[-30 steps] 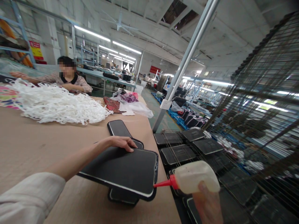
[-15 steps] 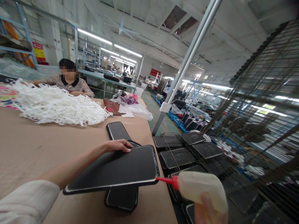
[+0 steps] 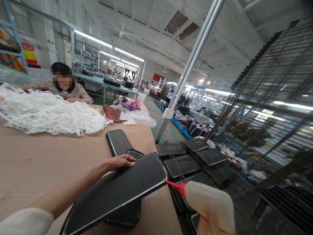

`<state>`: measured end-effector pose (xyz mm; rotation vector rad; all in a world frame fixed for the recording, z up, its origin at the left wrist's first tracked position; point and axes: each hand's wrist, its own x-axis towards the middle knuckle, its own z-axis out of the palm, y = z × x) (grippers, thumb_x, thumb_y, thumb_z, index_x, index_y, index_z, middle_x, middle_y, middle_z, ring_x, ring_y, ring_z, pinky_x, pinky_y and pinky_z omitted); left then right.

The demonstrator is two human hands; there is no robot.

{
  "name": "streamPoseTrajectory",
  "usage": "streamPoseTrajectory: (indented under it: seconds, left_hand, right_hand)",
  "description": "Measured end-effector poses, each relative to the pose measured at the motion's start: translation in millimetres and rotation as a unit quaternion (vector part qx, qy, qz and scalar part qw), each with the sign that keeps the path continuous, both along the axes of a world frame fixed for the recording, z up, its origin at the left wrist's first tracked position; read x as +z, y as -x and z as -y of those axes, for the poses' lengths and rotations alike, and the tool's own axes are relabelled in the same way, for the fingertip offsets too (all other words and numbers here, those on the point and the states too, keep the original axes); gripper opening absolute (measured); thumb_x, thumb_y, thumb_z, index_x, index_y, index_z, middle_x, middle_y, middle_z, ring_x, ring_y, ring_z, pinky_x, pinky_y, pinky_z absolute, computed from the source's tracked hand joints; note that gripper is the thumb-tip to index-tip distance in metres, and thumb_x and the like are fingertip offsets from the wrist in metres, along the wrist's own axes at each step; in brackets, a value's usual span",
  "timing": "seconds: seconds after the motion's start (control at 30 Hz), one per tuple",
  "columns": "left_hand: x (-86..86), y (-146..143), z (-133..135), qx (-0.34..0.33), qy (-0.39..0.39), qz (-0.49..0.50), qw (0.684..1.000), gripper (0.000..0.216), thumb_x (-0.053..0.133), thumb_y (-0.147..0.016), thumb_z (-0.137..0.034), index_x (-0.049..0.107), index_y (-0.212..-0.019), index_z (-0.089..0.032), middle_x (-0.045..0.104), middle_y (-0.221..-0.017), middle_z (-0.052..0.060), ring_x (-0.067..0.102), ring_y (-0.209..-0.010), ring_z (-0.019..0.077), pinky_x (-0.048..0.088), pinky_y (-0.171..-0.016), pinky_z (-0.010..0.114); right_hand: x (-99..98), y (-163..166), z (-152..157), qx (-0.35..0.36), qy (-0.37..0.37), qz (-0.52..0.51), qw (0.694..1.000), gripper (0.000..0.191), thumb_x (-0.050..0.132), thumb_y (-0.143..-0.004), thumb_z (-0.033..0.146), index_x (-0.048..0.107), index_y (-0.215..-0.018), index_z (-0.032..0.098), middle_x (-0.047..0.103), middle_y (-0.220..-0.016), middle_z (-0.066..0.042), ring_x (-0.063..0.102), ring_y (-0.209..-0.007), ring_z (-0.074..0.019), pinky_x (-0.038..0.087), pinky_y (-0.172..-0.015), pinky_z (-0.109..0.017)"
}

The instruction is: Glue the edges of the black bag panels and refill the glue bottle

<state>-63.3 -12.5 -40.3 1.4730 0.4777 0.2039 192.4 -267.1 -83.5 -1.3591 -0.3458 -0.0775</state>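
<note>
Left hand (image 3: 121,162), fingers laid flat and unclenched on black rounded-rectangular pale-rimmed panel (image 3: 114,192), long axis lower-left to upper-right over tan table (image 3: 36,156); right hand (image 3: 207,226), clasping translucent plastic squeeze bottle (image 3: 210,204), lies right of panel, red nozzle (image 3: 174,185) touching its right corner.

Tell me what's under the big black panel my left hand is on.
A narrower black panel shows under the big black panel, sticking out at both ends on the table. Its middle is covered.

Bright ceiling tube lights (image 3: 93,38), wide-angle edge distortion, blurred wire rack (image 3: 269,107) at right.
</note>
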Motion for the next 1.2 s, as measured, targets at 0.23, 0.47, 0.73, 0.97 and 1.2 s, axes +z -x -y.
streamPoseTrajectory:
  seconds: [0.23, 0.47, 0.73, 0.97, 1.2]
  left_hand:
    - [-3.1, -5, 2, 0.023, 0.021, 0.010, 0.999, 0.043, 0.070, -0.068, -0.045, 0.069, -0.097, -0.013, 0.071, -0.099, 0.008, 0.066, -0.077, 0.0184, 0.048, -0.075, 0.027]
    - [-6.1, -14, 1, 0.038, 0.041, -0.001, 0.998, 0.041, 0.072, -0.066, -0.046, 0.069, -0.088, -0.012, 0.072, -0.089, 0.008, 0.065, -0.069, 0.0175, 0.049, -0.068, 0.027]
    - [-3.8, -25, 0, 0.065, 0.058, -0.009, 0.996, 0.042, 0.075, -0.060, -0.047, 0.068, -0.080, -0.011, 0.072, -0.081, 0.007, 0.063, -0.062, 0.0159, 0.048, -0.066, 0.028]
    - [-2.3, -31, -2, 0.093, 0.083, -0.015, 0.992, 0.041, 0.078, -0.056, -0.044, 0.069, -0.078, -0.010, 0.072, -0.077, 0.008, 0.063, -0.061, 0.0174, 0.048, -0.065, 0.029]
    - [-4.6, -42, -11, 0.124, 0.096, -0.030, 0.987, 0.048, 0.081, -0.045, -0.048, 0.069, -0.073, -0.011, 0.071, -0.069, 0.007, 0.061, -0.057, 0.0171, 0.047, -0.061, 0.029]
  right_hand:
    - [11.8, 5, -11, 0.012, -0.076, -0.012, 0.997, 0.062, 0.082, -0.051, 0.042, 0.060, -0.103, 0.016, 0.064, -0.109, -0.013, 0.058, -0.102, -0.0384, 0.053, -0.080, -0.051]
    - [4.9, 13, -15, 0.023, -0.059, 0.000, 0.998, 0.059, 0.084, -0.048, 0.036, 0.062, -0.099, 0.015, 0.065, -0.107, -0.014, 0.055, -0.106, -0.0397, 0.052, -0.082, -0.053]
    - [2.8, 14, -21, 0.083, -0.055, -0.014, 0.995, 0.069, 0.082, -0.054, 0.040, 0.057, -0.112, 0.014, 0.067, -0.101, -0.013, 0.060, -0.099, -0.0360, 0.054, -0.075, -0.050]
    - [-0.5, 16, -32, 0.085, -0.068, 0.007, 0.994, 0.059, 0.076, -0.061, 0.043, 0.059, -0.106, 0.010, 0.066, -0.098, -0.013, 0.063, -0.089, -0.0283, 0.055, -0.068, -0.039]
    - [-8.3, 16, -32, 0.154, -0.053, 0.016, 0.987, 0.053, 0.073, -0.065, 0.043, 0.059, -0.106, 0.012, 0.066, -0.094, -0.009, 0.062, -0.089, -0.0283, 0.054, -0.068, -0.040]
